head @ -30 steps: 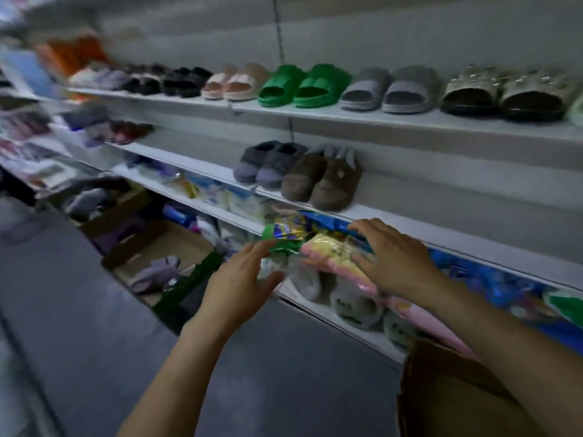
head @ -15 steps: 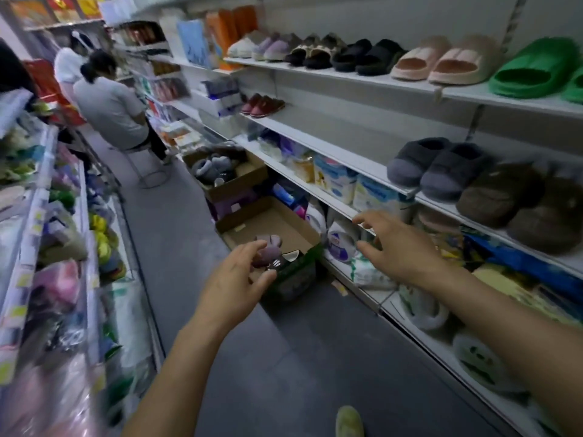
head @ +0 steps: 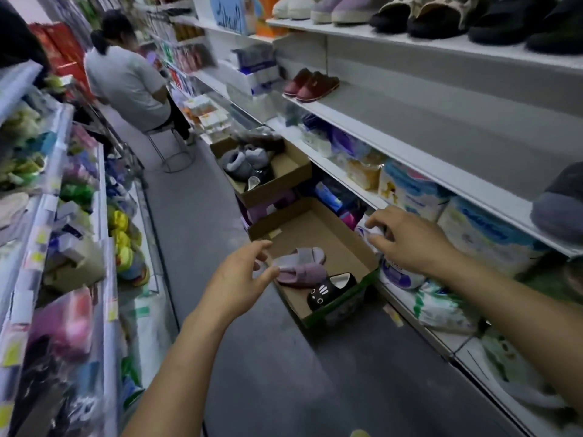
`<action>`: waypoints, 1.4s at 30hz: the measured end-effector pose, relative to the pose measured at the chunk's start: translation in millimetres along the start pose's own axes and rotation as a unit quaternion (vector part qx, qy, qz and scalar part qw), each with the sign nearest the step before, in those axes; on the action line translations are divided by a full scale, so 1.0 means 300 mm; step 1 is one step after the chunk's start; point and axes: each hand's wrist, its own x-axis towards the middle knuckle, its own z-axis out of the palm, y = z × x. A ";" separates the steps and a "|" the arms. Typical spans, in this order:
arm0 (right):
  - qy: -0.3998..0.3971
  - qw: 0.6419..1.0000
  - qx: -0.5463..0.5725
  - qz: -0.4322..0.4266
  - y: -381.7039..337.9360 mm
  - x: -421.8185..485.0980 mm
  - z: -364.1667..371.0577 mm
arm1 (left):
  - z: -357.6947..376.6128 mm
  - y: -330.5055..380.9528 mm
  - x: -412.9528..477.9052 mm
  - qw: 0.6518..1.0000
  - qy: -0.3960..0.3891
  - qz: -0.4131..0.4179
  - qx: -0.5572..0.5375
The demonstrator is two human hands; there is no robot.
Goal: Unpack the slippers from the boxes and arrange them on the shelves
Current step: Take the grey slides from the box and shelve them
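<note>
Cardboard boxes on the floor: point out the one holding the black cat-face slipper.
The nearer brown cardboard box, with the black cat-face slipper beside lilac slippers; the farther box holds grey slippers.

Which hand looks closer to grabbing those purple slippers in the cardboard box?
Left. The left hand hovers open right beside the purple slippers in the box; the right hand is off over the shelf packs.

Shop aisle, head view. The left hand [head: 239,275], fingers loosely spread, hovers beside a pair of lilac slippers [head: 301,266] lying in the near cardboard box [head: 315,225] with a black cat-face slipper [head: 331,290]. The right hand [head: 407,238], fingers loosely curled, hangs before the packaged goods [head: 397,272] on the low shelf. A far box [head: 284,171] holds grey slippers [head: 243,160]; red slippers [head: 310,85] stand on the middle shelf [head: 410,134].
</note>
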 end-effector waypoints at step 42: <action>-0.153 0.776 0.293 0.537 0.435 1.506 2.082 | 1.353 -1.427 1.703 0.911 -0.369 -0.140 -0.119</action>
